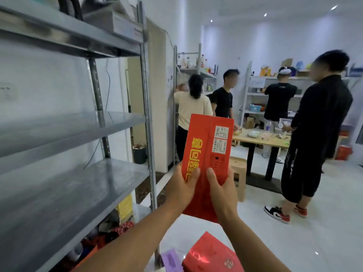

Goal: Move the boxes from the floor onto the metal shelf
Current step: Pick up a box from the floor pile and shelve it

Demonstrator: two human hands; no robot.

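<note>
I hold a tall red box [208, 152] with gold characters and white labels upright in front of me, at mid height. My left hand [182, 188] grips its lower left side and my right hand [221, 190] grips its lower right side, thumbs on the front face. The metal shelf [82, 193] stands to my left, its grey boards bare at this height. On the floor below lie another red box [213, 256] and a purple box [171, 261].
Several people stand across the room around a wooden table [261, 141] and further shelves [196, 71]. A wooden stool [238, 173] sits just behind the held box. Boxes and bags fill the shelf's bottom level [121, 222]. White tiled floor [294, 242] lies to the right.
</note>
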